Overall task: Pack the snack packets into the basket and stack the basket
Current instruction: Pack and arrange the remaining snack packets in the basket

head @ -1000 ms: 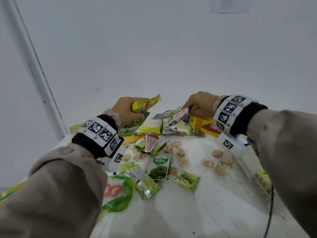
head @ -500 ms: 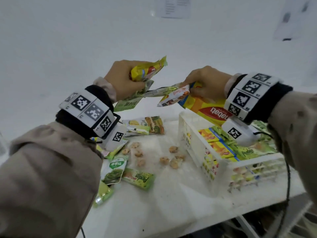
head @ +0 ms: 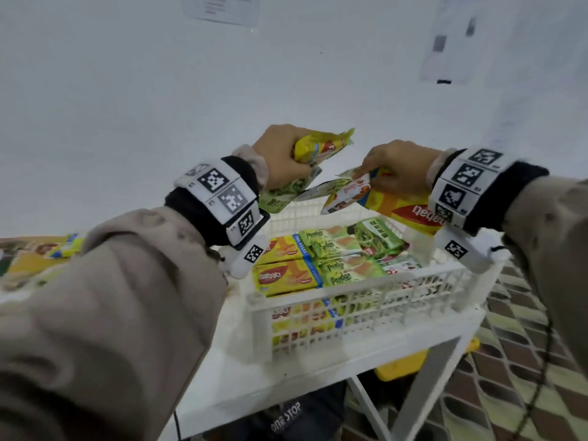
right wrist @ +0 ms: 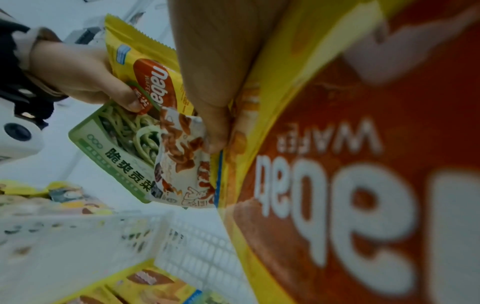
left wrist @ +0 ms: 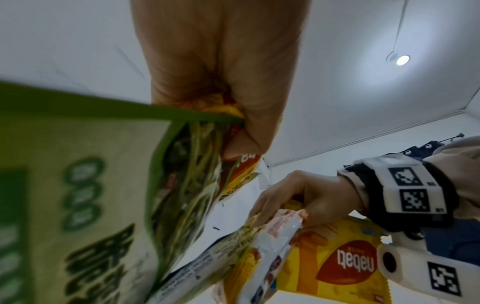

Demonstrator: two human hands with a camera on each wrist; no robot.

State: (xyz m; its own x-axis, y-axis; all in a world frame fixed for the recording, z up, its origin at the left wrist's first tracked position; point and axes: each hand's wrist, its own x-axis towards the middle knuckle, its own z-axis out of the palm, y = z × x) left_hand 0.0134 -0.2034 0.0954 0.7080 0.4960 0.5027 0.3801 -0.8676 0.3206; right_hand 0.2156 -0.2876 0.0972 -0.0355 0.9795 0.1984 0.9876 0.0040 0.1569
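My left hand grips a yellow nabati wafer packet and a green vegetable packet above the basket's far left corner. My right hand holds a large yellow nabati packet together with a white-and-orange snack packet and a thin pale packet. Both hands hover over the white lattice basket, which holds nabati packets and green Pandan packets. From the right wrist, the left hand shows its thumb on the green packet.
The basket stands at the right end of a white table. More packets lie on the table at the far left. Below the table are a yellow object, a dark bag and a patterned floor. A white wall stands behind.
Both hands have carried their packets from the loose pile to the right and now hover over the basket. The view has swung right, so the basket sits centred.
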